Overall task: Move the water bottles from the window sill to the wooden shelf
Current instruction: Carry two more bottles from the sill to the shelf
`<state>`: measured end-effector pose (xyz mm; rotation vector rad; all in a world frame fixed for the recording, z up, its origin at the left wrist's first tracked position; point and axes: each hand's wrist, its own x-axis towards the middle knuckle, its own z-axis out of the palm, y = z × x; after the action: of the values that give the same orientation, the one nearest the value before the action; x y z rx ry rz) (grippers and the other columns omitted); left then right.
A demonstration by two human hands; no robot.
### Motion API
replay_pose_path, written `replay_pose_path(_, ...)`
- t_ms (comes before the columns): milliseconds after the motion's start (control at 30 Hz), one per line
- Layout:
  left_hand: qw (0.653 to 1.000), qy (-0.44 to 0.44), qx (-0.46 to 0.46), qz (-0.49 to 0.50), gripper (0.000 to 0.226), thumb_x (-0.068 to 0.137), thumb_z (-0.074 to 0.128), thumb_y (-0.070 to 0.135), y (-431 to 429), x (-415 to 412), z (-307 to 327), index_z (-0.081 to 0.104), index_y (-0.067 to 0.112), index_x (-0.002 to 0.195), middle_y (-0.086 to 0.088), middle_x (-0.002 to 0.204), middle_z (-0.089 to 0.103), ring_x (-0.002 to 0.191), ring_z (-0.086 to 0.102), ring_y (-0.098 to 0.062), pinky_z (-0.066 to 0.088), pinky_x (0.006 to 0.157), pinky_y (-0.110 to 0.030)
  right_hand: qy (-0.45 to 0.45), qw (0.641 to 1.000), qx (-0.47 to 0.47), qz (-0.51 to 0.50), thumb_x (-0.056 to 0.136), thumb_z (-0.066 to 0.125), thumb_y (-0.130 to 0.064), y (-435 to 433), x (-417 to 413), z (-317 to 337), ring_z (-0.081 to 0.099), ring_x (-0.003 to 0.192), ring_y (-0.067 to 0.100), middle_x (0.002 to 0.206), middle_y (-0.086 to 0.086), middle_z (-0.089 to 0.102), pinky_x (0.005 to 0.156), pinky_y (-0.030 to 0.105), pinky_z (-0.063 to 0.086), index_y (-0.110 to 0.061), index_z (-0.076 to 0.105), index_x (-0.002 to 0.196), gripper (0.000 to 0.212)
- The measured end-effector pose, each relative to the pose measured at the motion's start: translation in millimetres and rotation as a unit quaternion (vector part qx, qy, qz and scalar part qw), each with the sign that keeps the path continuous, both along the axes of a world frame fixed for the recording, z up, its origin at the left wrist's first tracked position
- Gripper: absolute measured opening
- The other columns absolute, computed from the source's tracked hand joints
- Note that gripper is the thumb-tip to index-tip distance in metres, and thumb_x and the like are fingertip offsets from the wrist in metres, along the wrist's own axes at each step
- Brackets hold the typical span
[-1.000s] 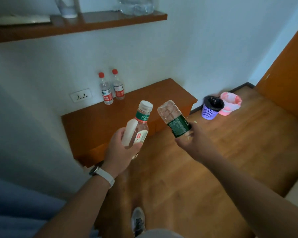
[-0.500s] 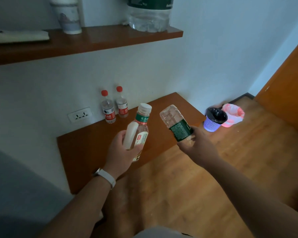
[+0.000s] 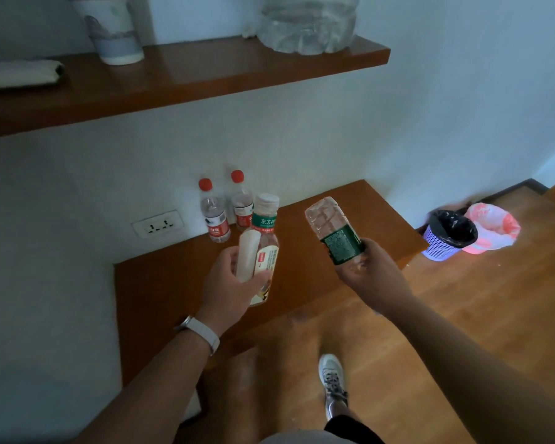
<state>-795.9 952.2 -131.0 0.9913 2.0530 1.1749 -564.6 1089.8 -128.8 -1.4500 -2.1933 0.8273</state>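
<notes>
My left hand [image 3: 229,285] grips a white-capped bottle [image 3: 263,238] with a green and white label, held upright over the low wooden shelf [image 3: 161,283]. My right hand [image 3: 370,272] holds a clear bottle with a dark green label [image 3: 334,230], turned bottom-up and tilted left. Two small red-capped water bottles [image 3: 213,214] [image 3: 241,200] stand against the wall at the back of the low shelf. The white-capped bottle partly hides the right one of them.
A higher wooden wall shelf [image 3: 205,81] carries a paper cup [image 3: 109,27], a large clear water jug [image 3: 306,24] and a flat pale object [image 3: 16,75]. A wall socket [image 3: 157,223] sits left of the bottles. Purple bin [image 3: 447,237] and pink bin [image 3: 491,227] stand on the wooden floor at right.
I have stepped closer to the low shelf; both shelves sit lower and larger in view. Both hands still hold their bottles, now above the low shelf's surface.
</notes>
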Motion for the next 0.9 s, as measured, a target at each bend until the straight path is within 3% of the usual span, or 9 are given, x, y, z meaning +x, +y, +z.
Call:
replay_pose_path(233, 0.997, 0.009, -0.012, 0.073, 0.053, 0.081, 0.078, 0.036, 98.3, -1.1, 6.4, 0.043, 0.038, 0.121, 0.008, 0.128, 0.058, 0.115, 0.058, -0.016, 0.055, 0.092, -0.049, -0.008, 0.998, -0.03, 0.053, 0.081, 0.07, -0.043, 116.0, -18.9, -16.7, 0.056, 0.091, 0.003, 0.12, -0.008, 0.057, 0.071, 0.019, 0.048, -0.023, 0.043, 0.138, 0.066)
replay_pose_path(400, 0.994, 0.033, -0.017, 0.105, 0.053, 0.081, 0.078, 0.035, 164.1, 9.5, 7.6, 0.045, 0.035, 0.122, 0.016, 0.12, 0.055, 0.112, 0.053, -0.011, 0.053, 0.091, -0.042, 0.001, 0.994, -0.065, 0.093, 0.078, 0.071, -0.045, 193.0, -17.4, -30.9, 0.058, 0.092, 0.003, 0.116, -0.011, 0.059, 0.077, 0.027, 0.054, -0.028, 0.045, 0.132, 0.062)
replay_pose_path(533, 0.99, 0.038, -0.024, 0.135, 0.052, 0.081, 0.079, 0.034, 192.3, 13.7, -0.6, 0.047, 0.033, 0.122, 0.015, 0.119, 0.057, 0.109, 0.056, -0.01, 0.051, 0.079, -0.022, -0.011, 0.987, -0.087, 0.137, 0.076, 0.069, -0.051, 234.3, -23.4, -46.4, 0.06, 0.092, 0.004, 0.116, -0.011, 0.058, 0.08, 0.033, 0.057, -0.029, 0.045, 0.131, 0.064)
replay_pose_path(700, 0.983, 0.016, -0.032, 0.179, 0.049, 0.08, 0.079, 0.035, 209.1, 10.2, -15.7, 0.05, 0.032, 0.12, 0.01, 0.121, 0.062, 0.112, 0.061, -0.019, 0.058, 0.084, -0.038, -0.023, 0.977, -0.109, 0.18, 0.077, 0.07, -0.052, 258.9, -37.1, -64.8, 0.057, 0.097, 0.009, 0.12, -0.007, 0.052, 0.088, 0.033, 0.053, -0.026, 0.043, 0.135, 0.069)
replay_pose_path(833, 0.981, 0.004, -0.028, 0.19, 0.048, 0.08, 0.08, 0.028, 226.7, 6.2, -27.6, 0.05, 0.028, 0.118, 0.008, 0.121, 0.061, 0.113, 0.059, -0.018, 0.057, 0.067, -0.019, -0.049, 0.969, -0.131, 0.202, 0.079, 0.071, -0.048, 266.4, -47.3, -83.7, 0.054, 0.099, 0.008, 0.119, -0.007, 0.048, 0.085, 0.029, 0.05, -0.025, 0.04, 0.136, 0.069)
replay_pose_path(900, 0.981, 0.01, -0.038, 0.188, 0.05, 0.08, 0.079, 0.031, 234.7, 3.3, -37.4, 0.05, 0.027, 0.121, 0.009, 0.121, 0.06, 0.112, 0.059, -0.017, 0.056, 0.068, -0.02, -0.06, 0.966, -0.139, 0.208, 0.076, 0.07, -0.049, 268.6, -53.5, -94.1, 0.055, 0.098, 0.01, 0.117, -0.006, 0.05, 0.086, 0.033, 0.052, -0.026, 0.042, 0.133, 0.067)
